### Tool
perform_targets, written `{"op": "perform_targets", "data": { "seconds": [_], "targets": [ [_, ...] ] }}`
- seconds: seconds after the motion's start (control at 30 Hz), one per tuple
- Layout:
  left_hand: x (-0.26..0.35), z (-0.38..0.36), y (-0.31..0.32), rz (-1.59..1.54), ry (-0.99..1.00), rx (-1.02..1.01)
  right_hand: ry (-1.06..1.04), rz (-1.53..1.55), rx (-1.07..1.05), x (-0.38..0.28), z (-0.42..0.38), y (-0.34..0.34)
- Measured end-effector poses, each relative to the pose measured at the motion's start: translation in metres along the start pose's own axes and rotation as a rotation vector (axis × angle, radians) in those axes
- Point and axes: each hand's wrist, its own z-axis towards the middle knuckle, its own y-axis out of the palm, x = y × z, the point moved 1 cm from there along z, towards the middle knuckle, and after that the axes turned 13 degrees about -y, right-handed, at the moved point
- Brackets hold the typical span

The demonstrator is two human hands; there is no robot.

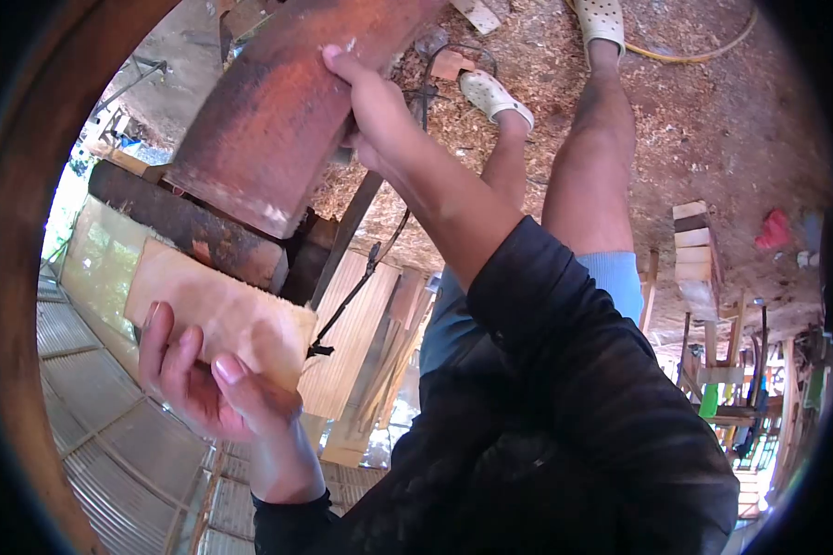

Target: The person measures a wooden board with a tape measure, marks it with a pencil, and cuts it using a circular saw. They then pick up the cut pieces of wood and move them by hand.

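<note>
A thick, curved reddish-brown wooden slab [268, 120] slants across the upper left. My right hand [375, 116] grips its edge, thumb lying on the broad face and the other fingers mostly hidden behind. Below the slab's end lies a dark, rough-edged timber [190, 222], with a pale sawn wood block [222, 301] beside it. In front of that block is my left hand [213, 388], its fingers apart and slightly curled, and a shadow falls across the wood near the fingertips.
Wood shavings [555, 46] cover the ground around my feet in light clogs [495, 97]. A black cable [370, 268] hangs near the dark timber. Stacked boards [366, 324] stand behind it. More cut timber [694, 259] and a red item [773, 228] lie at the right.
</note>
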Motion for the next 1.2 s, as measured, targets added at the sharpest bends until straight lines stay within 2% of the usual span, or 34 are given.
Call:
{"op": "perform_targets", "data": {
  "seconds": [0.2, 0.3, 0.5, 0.57, 0.67, 0.83, 0.93, 1.03, 1.07, 1.1, 1.17, 1.2],
  "targets": [
    [-0.001, 0.004, 0.001, -0.024, 0.027, -0.045, -0.137, 0.297, -0.007, -0.036, 0.014, 0.029],
    [0.002, 0.005, 0.002, -0.013, 0.028, -0.059, -0.177, 0.459, -0.005, -0.083, -0.003, 0.046],
    [0.005, 0.01, 0.003, 0.033, 0.09, -0.078, -0.194, 0.47, 0.025, -0.147, 0.006, 0.069],
    [0.01, 0.01, 0.003, 0.018, 0.097, -0.067, -0.292, 0.445, 0.038, -0.156, 0.019, 0.065],
    [0.001, 0.009, 0.009, -0.099, 0.08, -0.049, -0.247, 0.45, 0.06, -0.198, -0.036, 0.075],
    [0.014, 0.011, 0.004, -0.007, 0.114, -0.024, -0.295, 0.391, 0.086, -0.223, -0.161, 0.055],
    [0.009, 0.011, 0.003, 0.085, 0.195, 0.02, -0.38, 0.39, -0.006, -0.234, -0.22, 0.01],
    [-0.011, 0.012, 0.003, 0.168, 0.208, 0.071, -0.465, 0.356, 0.029, -0.238, -0.295, -0.037],
    [-0.006, 0.013, 0.011, 0.201, 0.236, 0.076, -0.554, 0.371, 0.02, -0.238, -0.307, -0.061],
    [0.005, 0.001, 0.014, 0.019, 0.243, 0.071, -0.636, 0.391, 0.025, -0.227, -0.311, -0.09],
    [0.035, -0.029, 0.011, -0.314, 0.241, -0.006, -0.698, 0.44, 0.122, -0.205, -0.372, -0.118],
    [0.061, -0.048, 0.018, -0.658, 0.183, -0.337, -0.78, 0.451, 0.147, -0.196, -0.403, -0.139]
  ]
}}
